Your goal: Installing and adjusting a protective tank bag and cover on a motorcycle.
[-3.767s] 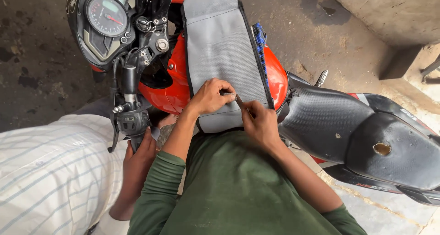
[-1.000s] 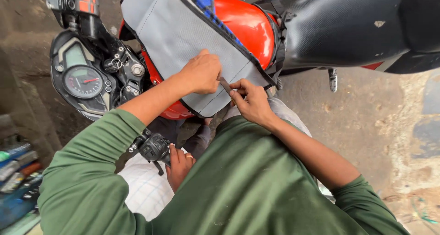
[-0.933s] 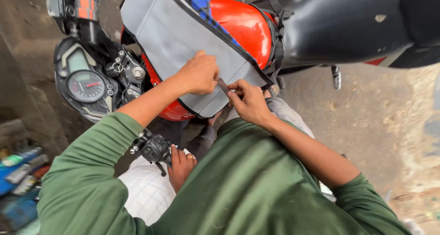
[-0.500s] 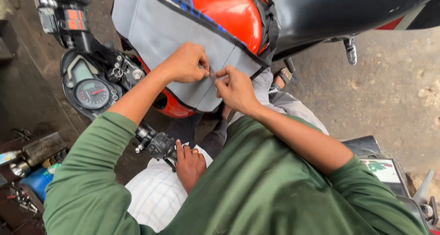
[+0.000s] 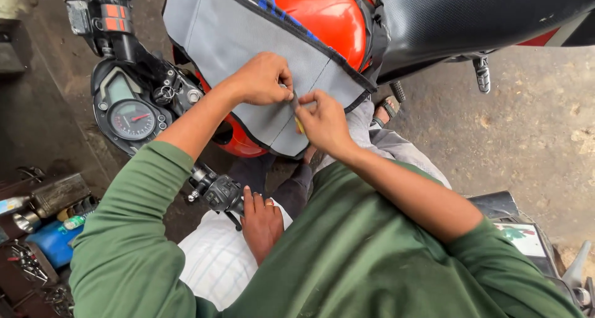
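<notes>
A grey fabric cover [image 5: 248, 33] with black edging lies over the red fuel tank [image 5: 322, 14] of a motorcycle. My left hand [image 5: 260, 79] pinches the cover near its lower edge, fingers closed on the cloth. My right hand [image 5: 322, 123] is right beside it, shut on a small thin tool [image 5: 296, 110] with a yellowish handle; the tip meets the cover between my two hands. Both my sleeves are green.
Another person in a white checked shirt [image 5: 217, 262] rests a ringed hand [image 5: 260, 222] by the handlebar grip [image 5: 217, 191]. The instrument cluster [image 5: 130, 116] is at the left, the black seat [image 5: 471, 14] at the top right. Tools and a blue container [image 5: 52, 243] lie at the lower left.
My head has swung, so the motorcycle now sits higher and turned in view. My two hands stay close together on the cover's lower edge, having shifted slightly along it.
</notes>
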